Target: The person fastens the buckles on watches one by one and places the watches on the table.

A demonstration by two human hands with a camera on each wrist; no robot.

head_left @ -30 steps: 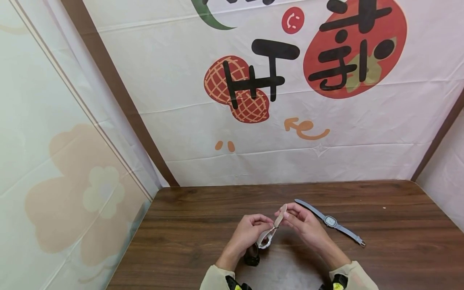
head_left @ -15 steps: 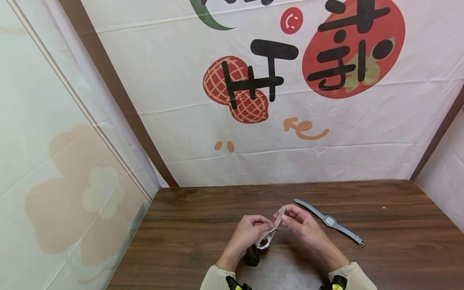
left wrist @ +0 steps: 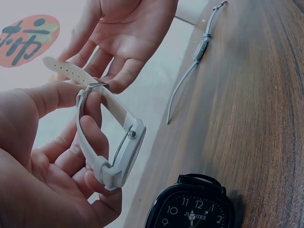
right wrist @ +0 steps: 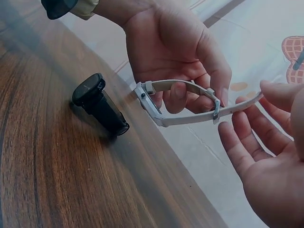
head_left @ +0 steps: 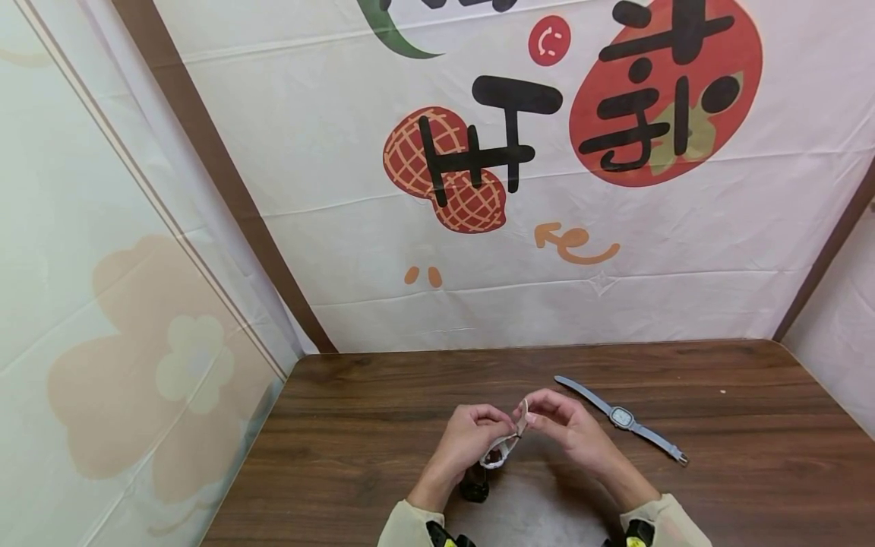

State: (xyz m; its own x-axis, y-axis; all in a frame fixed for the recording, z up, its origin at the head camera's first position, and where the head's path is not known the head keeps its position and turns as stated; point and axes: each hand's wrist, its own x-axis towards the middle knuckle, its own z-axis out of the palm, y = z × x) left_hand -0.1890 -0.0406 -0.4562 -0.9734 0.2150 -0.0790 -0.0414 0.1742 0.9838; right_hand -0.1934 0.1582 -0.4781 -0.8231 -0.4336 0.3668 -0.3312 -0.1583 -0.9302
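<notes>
On the wooden table (head_left: 752, 471) we see a grey watch (head_left: 623, 417) lying flat, well right of the black watch (head_left: 473, 485) standing on edge near us. Just above the black watch, our left hand (head_left: 465, 441) grips the white watch (head_left: 497, 451) by case and buckle. Our right hand (head_left: 570, 427) pinches its strap tail.

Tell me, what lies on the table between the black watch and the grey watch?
Only bare wood between black watch and grey watch, shown in the left wrist view.
</notes>
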